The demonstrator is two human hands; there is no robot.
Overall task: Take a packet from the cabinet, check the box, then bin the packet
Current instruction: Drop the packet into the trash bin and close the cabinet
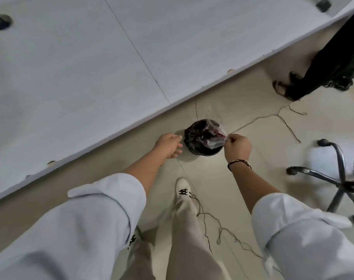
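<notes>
The person leans over a small round bin (200,138) lined with a black bag, which stands on the pale tiled floor (243,158) just beside the edge of a long white table (81,67). Their right hand (237,147) pinches the corner of a crinkled clear packet (215,136) with dark red print, fingertips pressed together on it, and the packet hangs directly over the bin's mouth, its lower part already dipping inside the rim. The left hand (169,145) hovers near the bin's other side with fingers loosely spread, holding nothing and not touching the bin. A dark braided band (240,163) circles the right wrist. Thin loose threads (273,118) trail across the tiles. A white shoe (183,188) points toward the bin. To the right stands the metal base of a wheeled chair (338,182), and farther off another person's sandalled foot (283,88) rests by the table.
</notes>
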